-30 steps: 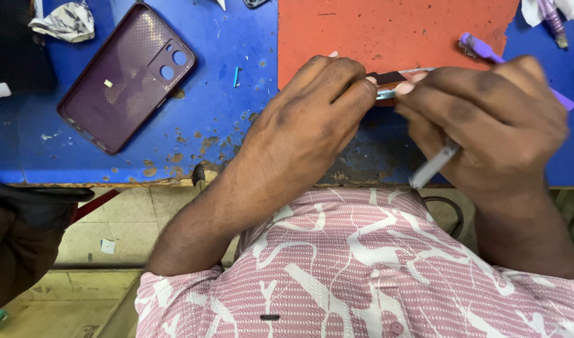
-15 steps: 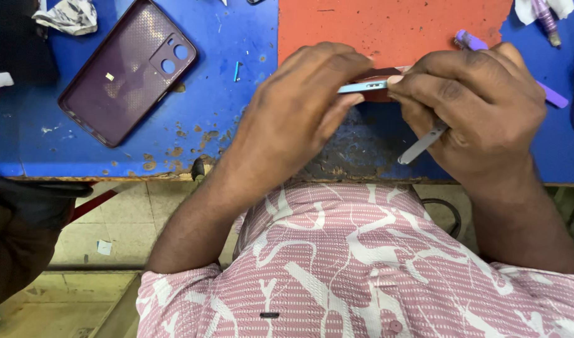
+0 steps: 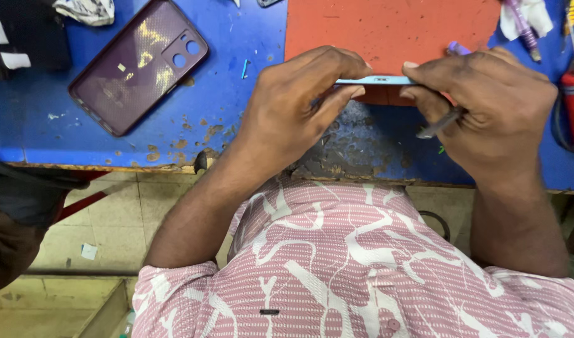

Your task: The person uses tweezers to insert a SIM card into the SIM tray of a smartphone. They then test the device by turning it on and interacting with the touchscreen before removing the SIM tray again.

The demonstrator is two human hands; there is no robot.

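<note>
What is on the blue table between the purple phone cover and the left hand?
Mostly bare blue table with worn spots; one tiny blue sliver lies between purple phone cover and left hand, head view.

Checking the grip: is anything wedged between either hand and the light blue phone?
Nothing visible. The left hand and right hand pinch the light blue phone edge-on directly; the right hand also holds a slim grey tool below the phone.

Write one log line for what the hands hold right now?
left hand: grips light-blue phone edge | right hand: grips phone, holds thin tool | purple phone cover: lying apart on blue table
</note>
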